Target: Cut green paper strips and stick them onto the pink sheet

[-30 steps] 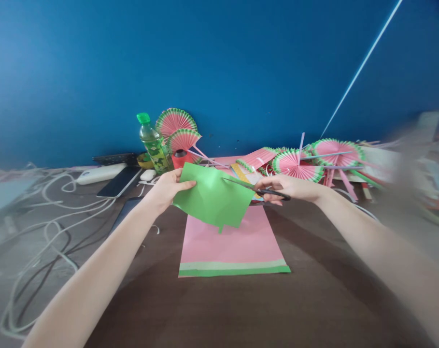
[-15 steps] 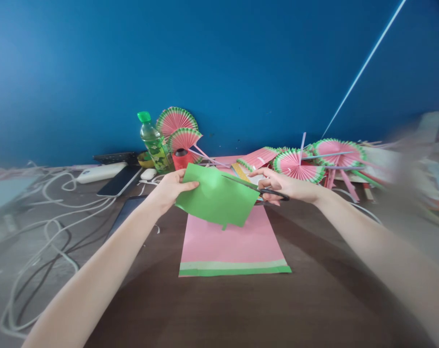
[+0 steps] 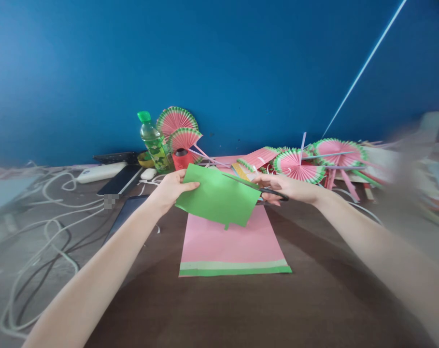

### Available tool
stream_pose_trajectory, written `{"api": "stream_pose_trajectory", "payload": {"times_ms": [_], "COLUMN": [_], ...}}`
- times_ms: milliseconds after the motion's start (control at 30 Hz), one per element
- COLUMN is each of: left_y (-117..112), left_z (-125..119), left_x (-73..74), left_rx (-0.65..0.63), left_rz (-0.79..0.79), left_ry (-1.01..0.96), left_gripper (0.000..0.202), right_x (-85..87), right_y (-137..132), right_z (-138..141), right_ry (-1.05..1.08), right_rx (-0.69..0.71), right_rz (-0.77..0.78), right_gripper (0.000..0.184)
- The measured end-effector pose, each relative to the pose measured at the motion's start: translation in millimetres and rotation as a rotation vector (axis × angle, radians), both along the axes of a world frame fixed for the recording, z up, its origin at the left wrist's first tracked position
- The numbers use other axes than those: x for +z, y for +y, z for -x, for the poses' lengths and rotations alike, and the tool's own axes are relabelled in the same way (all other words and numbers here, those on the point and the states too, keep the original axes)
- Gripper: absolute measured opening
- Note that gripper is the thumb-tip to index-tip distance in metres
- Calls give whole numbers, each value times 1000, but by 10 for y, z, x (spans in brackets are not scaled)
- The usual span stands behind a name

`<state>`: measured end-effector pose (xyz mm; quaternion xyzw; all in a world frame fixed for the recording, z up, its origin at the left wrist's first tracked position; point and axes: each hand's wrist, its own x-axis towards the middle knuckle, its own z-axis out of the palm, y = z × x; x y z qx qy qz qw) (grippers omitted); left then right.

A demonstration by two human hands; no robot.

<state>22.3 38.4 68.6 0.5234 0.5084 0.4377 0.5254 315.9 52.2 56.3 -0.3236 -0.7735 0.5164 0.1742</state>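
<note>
Green paper has edged rightward, pinched by the outstretched left hand, the right hand gripping scissors

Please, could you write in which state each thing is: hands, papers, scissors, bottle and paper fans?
Left hand: pinching the green paper at its left side
Right hand: gripping the scissors by the handles
Scissors: blades at the green paper, opening unclear
Green paper: raised, slightly bent
Pink sheet: lying flat
Bottle: standing, capped
Paper fans: pleated, spread
</note>
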Motion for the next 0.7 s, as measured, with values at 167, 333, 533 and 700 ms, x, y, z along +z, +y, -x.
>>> {"api": "stream_pose_trajectory", "payload": {"times_ms": [167,333,533,700], "left_y": [8,10,-8,-12], "left_z": [7,7,-8,-13], "left_x": [-13,-9,11,12], "left_rx": [-2,3,12,24], "left_rz": [-3,-5,7,12], "left_ry": [4,19,5,-4], "left_gripper": [44,44,43,43], "right_x": [-21,-56,-58,-62], "right_y": [8,46,43,31], "right_z": [5,-24,-15,4], "right_ry": [14,47,60,111], "right_rx": [2,6,-34,-48], "right_rz": [22,54,80,117], "right_gripper": [44,50,38,37]}}
